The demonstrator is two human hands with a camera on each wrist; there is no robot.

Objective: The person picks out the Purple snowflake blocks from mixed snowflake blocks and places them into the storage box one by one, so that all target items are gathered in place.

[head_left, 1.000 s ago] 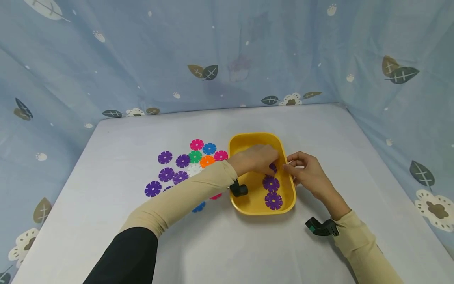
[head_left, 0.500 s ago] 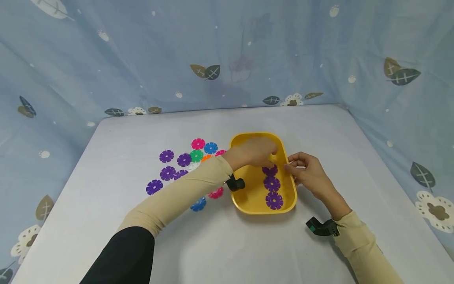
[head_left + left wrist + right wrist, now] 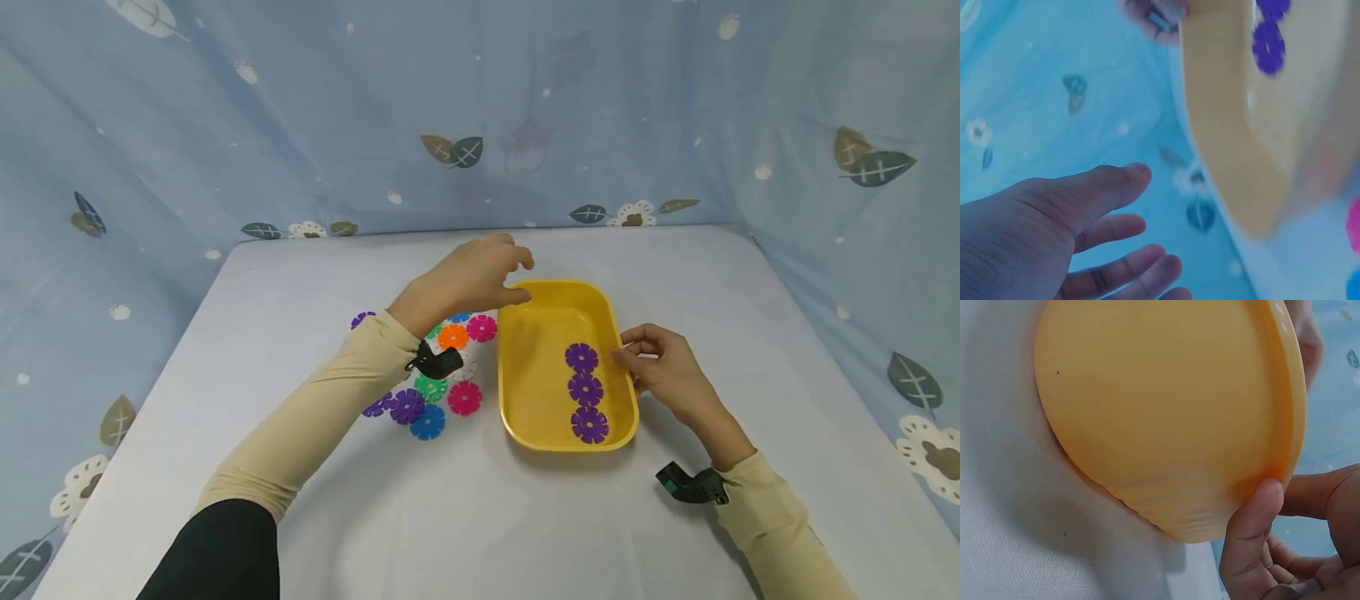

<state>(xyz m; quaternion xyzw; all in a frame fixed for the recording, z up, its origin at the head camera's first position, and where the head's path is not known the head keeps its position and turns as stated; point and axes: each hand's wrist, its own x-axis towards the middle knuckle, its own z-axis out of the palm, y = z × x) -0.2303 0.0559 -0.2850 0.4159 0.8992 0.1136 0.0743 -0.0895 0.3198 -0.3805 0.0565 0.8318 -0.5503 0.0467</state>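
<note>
A yellow plastic tray (image 3: 534, 375) stands on the white table, with 3 purple snowflake discs (image 3: 585, 389) in a column along its right side. My left hand (image 3: 467, 279) hovers over the tray's back left corner, holding nothing, its fingers loosely spread; the left wrist view shows that bare palm side (image 3: 1016, 244). At the tray's right rim, my right hand (image 3: 663, 371) pinches the edge between thumb and finger, seen close up in the right wrist view. Left of the tray lie loose discs, among them a pink disc (image 3: 465, 398), a blue disc (image 3: 428, 422) and an orange disc (image 3: 453, 337).
Several more discs in purple, green and white lie under and around the left forearm (image 3: 330, 408), which partly hides them. A patterned blue cloth (image 3: 360, 100) hangs behind the table (image 3: 465, 525). Each wrist carries a small black camera.
My left hand has left the tray's inside and moved back and left, uncovering the third purple disc in the column. My right hand has stayed at the rim.
</note>
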